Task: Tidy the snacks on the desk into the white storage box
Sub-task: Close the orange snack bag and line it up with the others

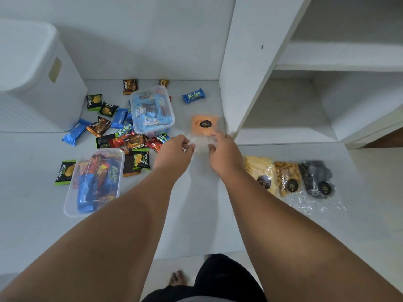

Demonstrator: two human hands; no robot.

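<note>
At desk centre, you are pinching the near edge of a clear bag of orange snacks [204, 125] with both hands: left hand [174, 151] and right hand [224, 152] are each closing fingers on its plastic. Its black round label is unreadable. Left of that bag, loose packets reading "Nextar" [94, 102] and "Kalpa" [193, 95] are lying around two clear tubs [152, 111]. Far left of the bag, the white storage box [37, 83] is standing. Right of the bag, three more labelled bags [287, 178] are lying side by side.
</note>
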